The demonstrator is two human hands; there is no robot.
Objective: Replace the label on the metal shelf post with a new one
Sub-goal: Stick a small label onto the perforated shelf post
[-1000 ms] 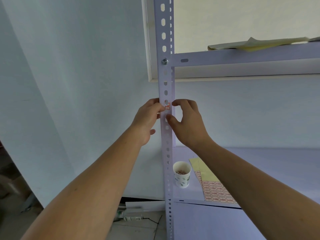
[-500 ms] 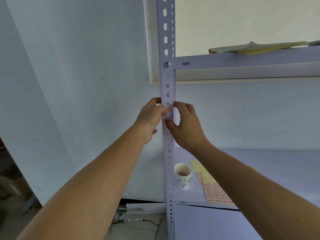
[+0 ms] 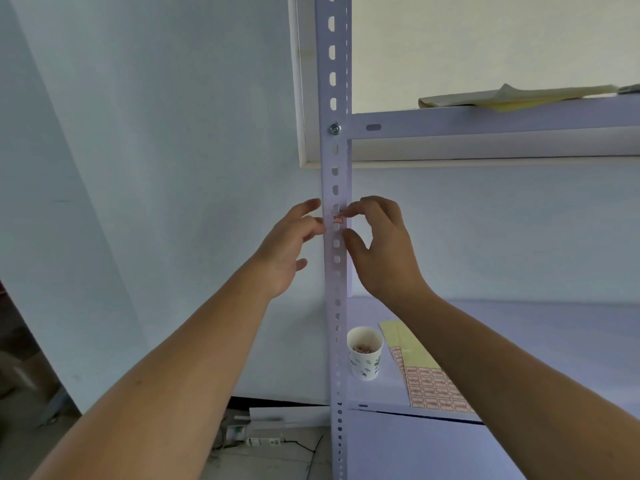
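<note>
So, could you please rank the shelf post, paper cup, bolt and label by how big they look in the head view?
1. shelf post
2. paper cup
3. bolt and label: both tiny and look alike, so I won't rank them.

Lower shelf (image 3: 554, 323) is carrying a paper cup (image 3: 365, 353) w/ small bits inside, standing upright near the front-left corner; a label sheet (image 3: 429, 386) is lying flat at the cup's 3 o'clock; upper shelf (image 3: 485, 121) is holding folded yellow paper (image 3: 512, 97), approx. 1 o'clock from the cup.
</note>
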